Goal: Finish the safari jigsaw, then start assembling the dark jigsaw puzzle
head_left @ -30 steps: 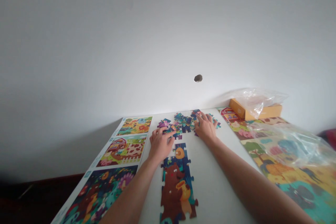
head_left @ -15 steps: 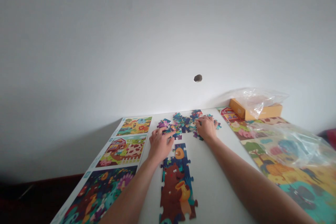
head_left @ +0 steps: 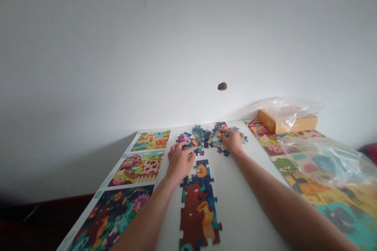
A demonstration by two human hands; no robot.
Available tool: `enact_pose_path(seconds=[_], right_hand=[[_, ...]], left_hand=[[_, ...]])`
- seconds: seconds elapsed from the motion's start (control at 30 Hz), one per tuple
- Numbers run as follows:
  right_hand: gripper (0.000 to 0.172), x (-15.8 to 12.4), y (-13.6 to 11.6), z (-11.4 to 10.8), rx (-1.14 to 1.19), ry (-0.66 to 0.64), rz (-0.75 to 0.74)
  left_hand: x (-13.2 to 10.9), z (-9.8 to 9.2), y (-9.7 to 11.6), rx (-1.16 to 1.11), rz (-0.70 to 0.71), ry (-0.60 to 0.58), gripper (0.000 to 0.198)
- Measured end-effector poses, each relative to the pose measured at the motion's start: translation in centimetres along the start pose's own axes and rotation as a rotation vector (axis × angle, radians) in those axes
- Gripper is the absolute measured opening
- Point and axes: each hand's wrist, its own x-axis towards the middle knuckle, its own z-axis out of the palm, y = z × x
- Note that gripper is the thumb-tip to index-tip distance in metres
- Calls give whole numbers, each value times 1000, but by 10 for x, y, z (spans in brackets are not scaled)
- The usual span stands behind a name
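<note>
Loose jigsaw puzzle pieces (head_left: 203, 137) lie in a pile near the wall, dark blue, teal and purple. My left hand (head_left: 180, 160) rests with its fingers spread at the pile's front left, fingertips on or just over the pieces. Over the right side of the pile is my right hand (head_left: 234, 141), its index finger and thumb reaching left with a gap between them; I see no piece in it. Its other fingers are partly hidden. Nearer to me lies a joined puzzle strip (head_left: 196, 208) with a brown bear holding a honey pot.
At left, a reference sheet (head_left: 137, 168) shows three pictures. To the right lies a larger farm and animal puzzle (head_left: 294, 180), partly under a clear plastic bag (head_left: 332, 162). A yellow box (head_left: 297, 124) with more plastic stands against the wall (head_left: 176, 66).
My right hand has lifted slightly and opened its finger and thumb, uncovering pale pieces beneath. Some pieces in the pile's middle have shifted left. My left hand has stayed about where it was.
</note>
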Motion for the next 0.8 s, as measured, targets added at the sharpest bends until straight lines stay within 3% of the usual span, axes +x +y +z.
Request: enact_pose_path(seconds=[0.5,0.8], right_hand=[[25,-1,5,7,29,-116,-192],[23,-4,-1,-3,285,122,-162]], left_hand=[[0,4,-4,-9,26,19,32],[0,4,-4,-46,40,63,33]])
